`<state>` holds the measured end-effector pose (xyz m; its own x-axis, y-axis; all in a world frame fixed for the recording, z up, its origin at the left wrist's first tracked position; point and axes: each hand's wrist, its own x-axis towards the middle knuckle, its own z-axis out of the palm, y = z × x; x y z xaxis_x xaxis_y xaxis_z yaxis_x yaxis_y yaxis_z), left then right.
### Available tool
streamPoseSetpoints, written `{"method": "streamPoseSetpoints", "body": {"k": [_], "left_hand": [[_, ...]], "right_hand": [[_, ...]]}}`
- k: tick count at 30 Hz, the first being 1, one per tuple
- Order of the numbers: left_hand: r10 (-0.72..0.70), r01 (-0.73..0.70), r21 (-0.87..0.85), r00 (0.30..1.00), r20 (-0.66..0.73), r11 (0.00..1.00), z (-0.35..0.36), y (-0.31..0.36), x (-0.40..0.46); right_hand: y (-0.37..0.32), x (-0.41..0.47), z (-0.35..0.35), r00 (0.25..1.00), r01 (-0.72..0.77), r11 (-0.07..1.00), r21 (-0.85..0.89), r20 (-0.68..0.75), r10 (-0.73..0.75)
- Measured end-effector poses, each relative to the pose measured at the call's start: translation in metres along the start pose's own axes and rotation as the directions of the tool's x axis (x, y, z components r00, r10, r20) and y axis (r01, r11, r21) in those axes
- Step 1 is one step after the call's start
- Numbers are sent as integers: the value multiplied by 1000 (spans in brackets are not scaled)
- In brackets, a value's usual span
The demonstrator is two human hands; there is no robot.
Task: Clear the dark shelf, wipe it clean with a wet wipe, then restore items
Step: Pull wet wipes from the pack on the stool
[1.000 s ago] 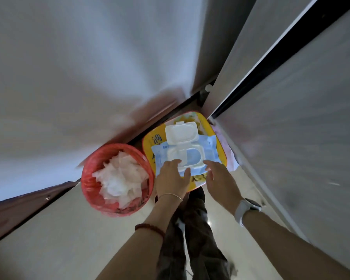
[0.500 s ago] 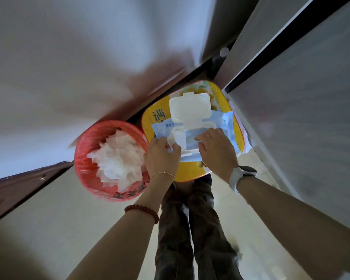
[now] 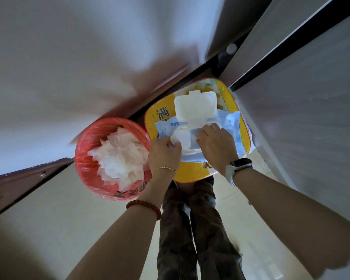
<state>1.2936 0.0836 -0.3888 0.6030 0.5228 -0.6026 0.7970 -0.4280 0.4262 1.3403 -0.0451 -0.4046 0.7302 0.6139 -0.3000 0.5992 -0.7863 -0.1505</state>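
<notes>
Fingers of the left hand now pinch a wet wipe partly out while the right hand presses the pack flat, so wiping comes soon.

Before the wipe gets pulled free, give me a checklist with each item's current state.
1. Pack lid flipped open: ok.
2. Left hand pinching the wet wipe at the opening: ok.
3. Right hand pressing the wipes pack down: ok.
4. Pack resting flat on the yellow tray: ok.
5. Only one wipe coming out: cannot tell.
6. Room in the red bin for the used wipe: not ok, it looks heaped with wipes.
</notes>
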Motion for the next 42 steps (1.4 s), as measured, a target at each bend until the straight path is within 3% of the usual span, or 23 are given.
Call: {"method": "streamPoseSetpoints", "body": {"k": [6,13,21,27,30,34,42], "left_hand": [[-16,16,2,1000,8,1000,1,0,2],[10,-10,27,1000,15,1000,-1,0,1],[15,-16,55,1000,13,998,-3,2,1],[29,-31,62,999,33,998,-6,0,3],[32,-34,67,999,37,997,-5,0,2],[34,-35,65,999,24,997,-4,0,1],[52,-53,72,999,14,996,-6,-1,0]], "right_hand": [[1,3,-2,990,73,995,-63,-118,-80],[3,7,-4,989,143,989,-48,-16,-144],[3,9,1,983,146,981,-126,-90,-158],[6,3,12,984,87,992,-93,-148,-100],[13,-12,14,986,143,990,1,-85,-143],[11,-16,9,993,84,986,143,-96,-70],[-4,-18,8,996,-23,995,94,-81,30]]}}
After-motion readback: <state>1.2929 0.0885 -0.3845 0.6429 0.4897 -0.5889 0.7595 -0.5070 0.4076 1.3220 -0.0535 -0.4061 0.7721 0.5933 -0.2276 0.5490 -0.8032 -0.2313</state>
